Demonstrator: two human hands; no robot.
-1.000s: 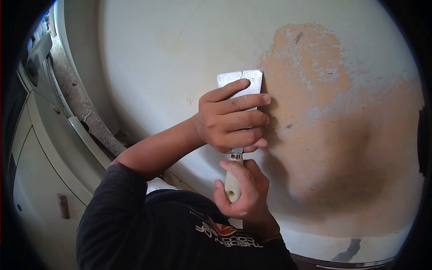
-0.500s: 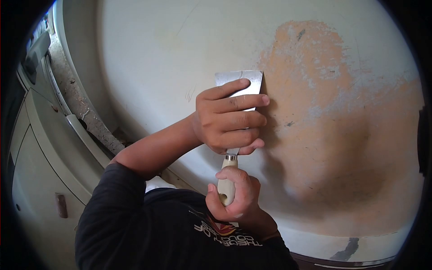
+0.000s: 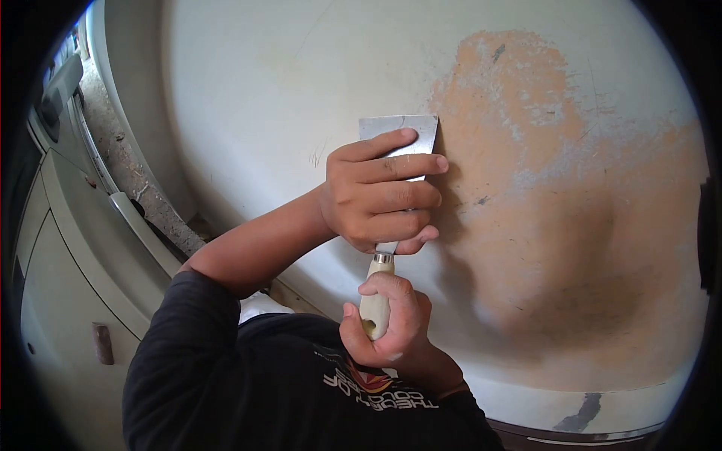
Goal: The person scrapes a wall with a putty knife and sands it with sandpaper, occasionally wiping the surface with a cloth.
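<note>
Putty knife (image 3: 424,137) sits pretty much mid-view, blade edge aimed at 12 o'clock, handle down toward 6; can't tell if the blade's actually touching anything behind it. Biggest thing around is the pale panel (image 3: 256,98), with a big scuffed orange patch (image 3: 519,150) running from 1 round to 4 o'clock. Left hand (image 3: 380,192) comes in from 8 o'clock holding the blade, fingers slightly spread and draped across it, a fingertip poking past its 3 o'clock edge. Right hand (image 3: 400,319) is just below, around 5 to 6, curled snugly round the cream handle (image 3: 374,309), butt-end hole showing.
</note>
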